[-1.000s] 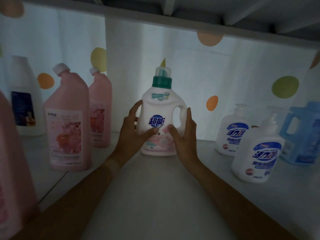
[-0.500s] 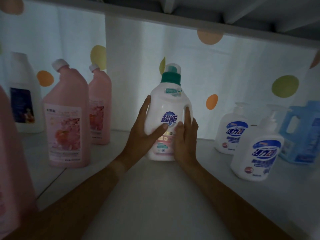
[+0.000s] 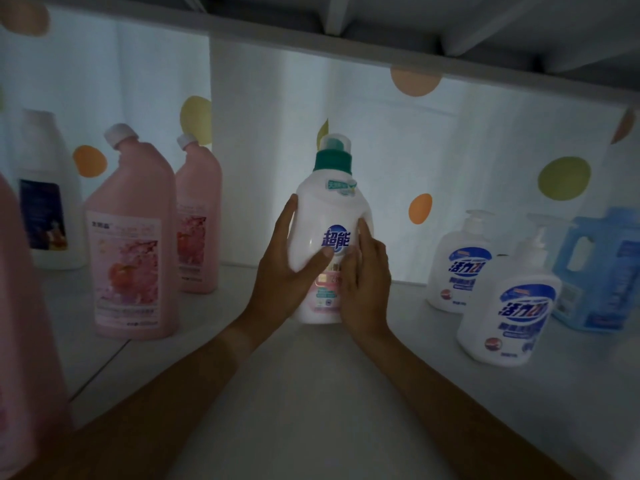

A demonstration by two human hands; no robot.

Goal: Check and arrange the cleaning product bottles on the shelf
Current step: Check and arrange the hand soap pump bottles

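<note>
The pale shelf (image 3: pixel 311 410) holds two pink bottles (image 3: pixel 131 244) and a white bottle (image 3: pixel 52 202) on the left, a white bottle with a green cap (image 3: pixel 329 209) in the middle, and two pump bottles (image 3: pixel 505 306) and a blue jug (image 3: pixel 599 271) on the right.

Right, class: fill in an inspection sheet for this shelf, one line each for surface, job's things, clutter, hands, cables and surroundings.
Surface: pale shelf, dimly lit, with a seam at the left.
Job's things: white bottle with green cap upright in the middle, label facing the camera; two pink bottles and a white bottle to the left; two pump bottles and a blue jug to the right.
Clutter: nothing seen.
Hands: left hand and right hand hold the green-capped bottle from either side.
Cables: nothing seen.
Surroundings: white curtain with coloured dots behind; another shelf overhead.
</note>
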